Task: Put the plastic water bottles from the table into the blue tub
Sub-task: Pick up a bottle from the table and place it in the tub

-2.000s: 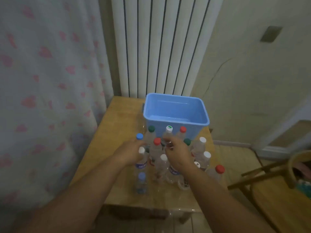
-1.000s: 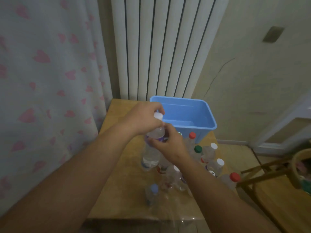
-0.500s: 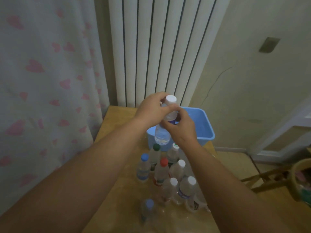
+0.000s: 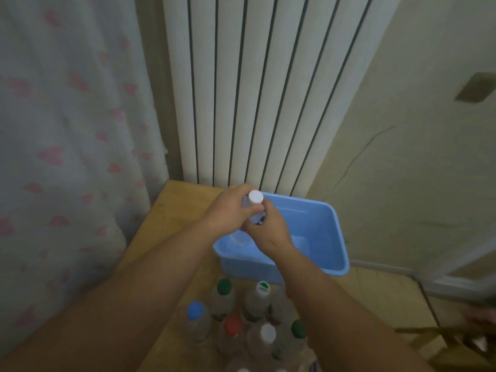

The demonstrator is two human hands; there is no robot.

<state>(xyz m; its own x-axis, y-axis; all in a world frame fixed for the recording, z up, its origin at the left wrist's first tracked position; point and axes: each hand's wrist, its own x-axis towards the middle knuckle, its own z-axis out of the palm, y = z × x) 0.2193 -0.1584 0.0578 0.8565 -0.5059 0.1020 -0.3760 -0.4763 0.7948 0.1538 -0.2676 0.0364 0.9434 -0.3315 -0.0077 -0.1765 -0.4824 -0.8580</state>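
Observation:
A clear plastic bottle with a white cap (image 4: 255, 197) is held upright over the left part of the blue tub (image 4: 331, 232). My left hand (image 4: 231, 210) grips it from the left and my right hand (image 4: 268, 229) from the right, both around its upper body. Its lower end hangs inside the tub near the left wall. Several more bottles stand in a cluster on the wooden table (image 4: 166, 218) in front of the tub, among them a green-capped bottle (image 4: 224, 287), a blue-capped bottle (image 4: 195, 310) and a red-capped bottle (image 4: 233, 326).
A white ribbed radiator (image 4: 263, 89) rises behind the table. A pale curtain with pink hearts (image 4: 67, 130) hangs at the left. A wooden chair (image 4: 453, 342) stands at the lower right, beside the table's right edge.
Both hands have carried the white-capped bottle from the cluster up and forward; it now hangs lower, inside the tub. The view has tilted upward.

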